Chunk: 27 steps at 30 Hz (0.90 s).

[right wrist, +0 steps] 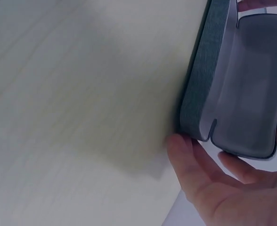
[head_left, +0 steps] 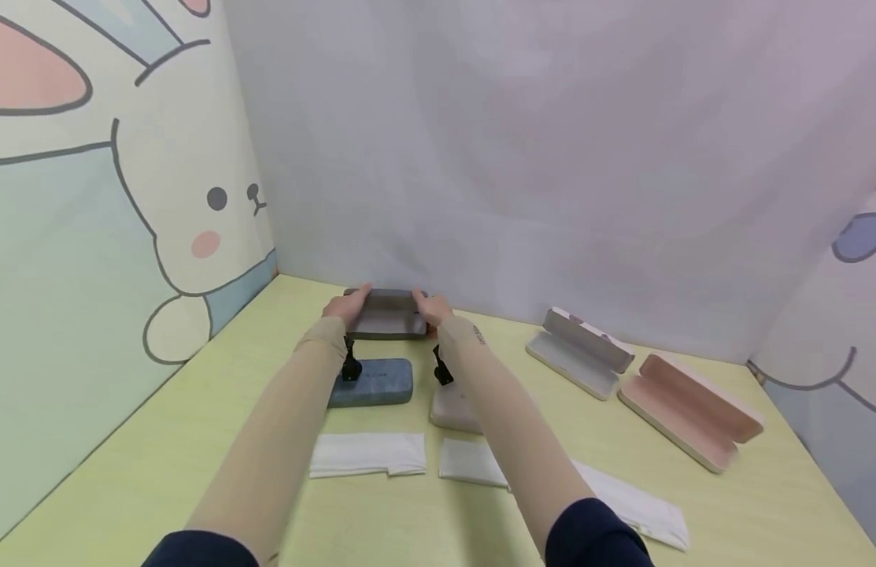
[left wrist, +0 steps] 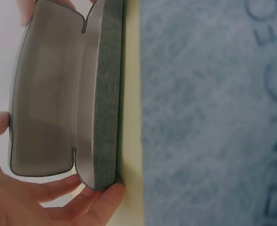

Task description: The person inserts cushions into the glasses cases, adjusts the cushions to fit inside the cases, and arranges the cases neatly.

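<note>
A dark grey-green glasses case [head_left: 389,324] stands at the far side of the table with its lid raised, its grey lining facing me. My left hand [head_left: 347,305] holds its left end. In the left wrist view the left thumb lies at the lid's edge and the other fingers [left wrist: 89,207] reach round the end of the base. The right end is held by my right hand [head_left: 434,308]; in the right wrist view its fingers [right wrist: 181,153] bend round the corner of the base. Just nearer to me lies a closed blue glasses case [head_left: 377,383], partly behind the left forearm.
A closed beige case [head_left: 452,411] lies partly under my right forearm. White folded cloths [head_left: 367,454] lie in front, another cloth [head_left: 639,508] to the right. An open grey-white case [head_left: 568,362] and an open pink case [head_left: 681,413] stand at right. A curtain [head_left: 523,197] hangs behind the table.
</note>
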{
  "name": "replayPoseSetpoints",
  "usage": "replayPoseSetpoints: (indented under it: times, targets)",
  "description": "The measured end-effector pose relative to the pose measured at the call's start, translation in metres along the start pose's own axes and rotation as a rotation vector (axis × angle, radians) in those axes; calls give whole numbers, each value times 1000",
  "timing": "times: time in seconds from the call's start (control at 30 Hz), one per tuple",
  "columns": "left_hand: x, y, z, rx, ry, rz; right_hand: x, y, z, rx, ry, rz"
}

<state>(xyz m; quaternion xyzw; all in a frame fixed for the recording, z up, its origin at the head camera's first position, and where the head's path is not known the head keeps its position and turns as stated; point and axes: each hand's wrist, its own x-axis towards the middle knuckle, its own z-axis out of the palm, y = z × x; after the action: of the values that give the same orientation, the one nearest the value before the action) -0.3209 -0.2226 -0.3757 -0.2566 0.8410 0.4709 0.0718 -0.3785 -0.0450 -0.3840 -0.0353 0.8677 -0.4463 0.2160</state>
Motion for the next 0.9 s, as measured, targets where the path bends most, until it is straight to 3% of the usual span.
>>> replayPoseSetpoints:
  times: [0.4,0.67,0.9]
  targets:
    - [-6,11,4,-3,-166,41,-7,9,-34,38,-126,84]
    - [0,22,23,-21,-237,61,-20,15,-62,-34,-202,109]
    - [-9,36,40,23,-275,95,-29,26,-84,2,-229,139]
